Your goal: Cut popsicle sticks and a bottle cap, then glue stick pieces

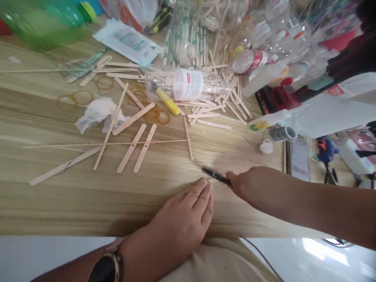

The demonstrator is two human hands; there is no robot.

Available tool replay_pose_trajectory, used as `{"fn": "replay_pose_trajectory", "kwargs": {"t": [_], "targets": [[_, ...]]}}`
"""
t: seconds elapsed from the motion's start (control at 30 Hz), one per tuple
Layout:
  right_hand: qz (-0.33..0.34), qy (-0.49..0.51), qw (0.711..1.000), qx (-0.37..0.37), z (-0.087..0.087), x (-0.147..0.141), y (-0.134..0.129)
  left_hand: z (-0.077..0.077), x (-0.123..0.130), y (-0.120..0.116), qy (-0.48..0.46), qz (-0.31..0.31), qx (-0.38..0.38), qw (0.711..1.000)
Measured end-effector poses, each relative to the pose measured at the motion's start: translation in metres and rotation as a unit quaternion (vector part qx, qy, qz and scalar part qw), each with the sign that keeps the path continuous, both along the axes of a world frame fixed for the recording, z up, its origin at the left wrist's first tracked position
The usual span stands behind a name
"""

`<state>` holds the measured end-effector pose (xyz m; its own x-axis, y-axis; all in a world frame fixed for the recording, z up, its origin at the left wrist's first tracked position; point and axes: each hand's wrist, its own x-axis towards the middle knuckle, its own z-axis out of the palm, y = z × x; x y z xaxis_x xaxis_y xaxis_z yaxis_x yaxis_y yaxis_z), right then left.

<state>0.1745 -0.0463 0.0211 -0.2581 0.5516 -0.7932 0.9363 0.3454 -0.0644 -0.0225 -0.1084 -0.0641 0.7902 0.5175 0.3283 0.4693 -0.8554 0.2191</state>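
My right hand (245,184) is closed around a slim black pen (216,176), whose far end tilts up to the left. Low on the table, my left hand (188,207) lies with its fingers pressed together. Its fingertips press on a pale wooden craft stick (216,179), mostly hidden by the two hands. Just beyond them, a short stick (188,139) touches the tip of a long thin skewer (164,142). Two craft sticks with holes, one (131,148) beside the other (145,148), sit along this skewer.
Loose craft sticks (214,123), rubber bands (82,96) and a crumpled tissue (98,111) are scattered behind. A yellow-handled tool (167,101) lies by a clear plastic bottle (188,84). Glue bottles (268,119), a small white cap (266,146) and a phone-like slab (299,160) stand right.
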Motion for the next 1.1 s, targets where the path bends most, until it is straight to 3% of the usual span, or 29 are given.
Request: {"fn": "replay_pose_trajectory", "kwargs": {"t": [0.1,0.13,0.2,0.27,0.33,0.43,0.47,0.53,0.6,0.63,0.67,0.7,0.77,0.83,0.9,0.93,1.0,1.07,1.1], "targets": [[-0.211,-0.02,0.973,-0.092,-0.003,-0.01,0.002,-0.001,0.0,0.0,0.009,-0.01,0.01,1.0],[-0.232,-0.028,0.967,-0.104,-0.004,-0.012,0.001,0.0,0.0,0.0,0.011,-0.009,0.011,1.0],[-0.168,-0.06,0.98,-0.085,-0.003,-0.016,0.0,0.0,0.0,0.0,0.012,-0.007,0.013,1.0],[-0.013,-0.089,0.995,-0.03,0.001,-0.016,-0.001,0.001,0.0,0.0,0.01,-0.006,0.009,1.0],[0.096,-0.099,0.99,0.004,0.005,-0.015,-0.001,0.001,0.0,-0.001,0.004,-0.005,0.002,1.0],[0.095,-0.091,0.991,0.001,0.008,-0.016,0.001,0.0,-0.001,-0.001,-0.003,-0.004,0.003,1.0],[0.054,-0.086,0.995,-0.013,0.007,-0.017,0.003,-0.001,-0.001,-0.002,-0.001,-0.006,0.006,1.0],[-0.115,-0.071,0.988,-0.073,0.004,-0.02,0.005,-0.001,-0.001,-0.002,0.008,-0.011,0.01,1.0],[-0.28,-0.039,0.95,-0.135,0.001,-0.022,0.004,-0.001,-0.001,-0.001,0.013,-0.013,0.012,1.0],[-0.312,-0.026,0.939,-0.141,-0.001,-0.021,0.003,-0.001,-0.002,-0.001,0.013,-0.013,0.011,1.0],[-0.297,-0.02,0.947,-0.122,-0.002,-0.02,0.001,-0.001,-0.002,-0.001,0.012,-0.013,0.01,1.0],[-0.239,-0.02,0.967,-0.084,-0.003,-0.018,-0.002,-0.001,-0.002,0.0,0.01,-0.013,0.008,1.0],[-0.071,-0.035,0.997,0.012,-0.003,-0.011,-0.007,-0.001,-0.002,0.0,0.005,-0.01,0.002,1.0],[0.065,-0.035,0.994,0.077,-0.002,-0.004,-0.01,-0.002,-0.003,-0.001,0.001,-0.004,-0.005,1.0],[0.093,-0.025,0.992,0.078,-0.002,0.0,-0.009,-0.002,-0.003,-0.002,0.0,-0.005,-0.008,1.0],[0.074,-0.023,0.995,0.064,-0.002,0.0,-0.008,-0.002,-0.003,-0.002,0.001,-0.007,-0.008,1.0],[-0.05,-0.019,0.999,-0.006,-0.003,-0.003,-0.005,-0.002,-0.003,-0.001,0.007,-0.013,-0.005,1.0],[-0.186,-0.01,0.979,-0.085,-0.005,-0.008,-0.002,-0.002,-0.003,-0.001,0.011,-0.015,-0.003,1.0],[-0.206,-0.007,0.973,-0.101,-0.006,-0.01,-0.001,-0.002,-0.003,0.0,0.01,-0.015,-0.003,1.0]]}}
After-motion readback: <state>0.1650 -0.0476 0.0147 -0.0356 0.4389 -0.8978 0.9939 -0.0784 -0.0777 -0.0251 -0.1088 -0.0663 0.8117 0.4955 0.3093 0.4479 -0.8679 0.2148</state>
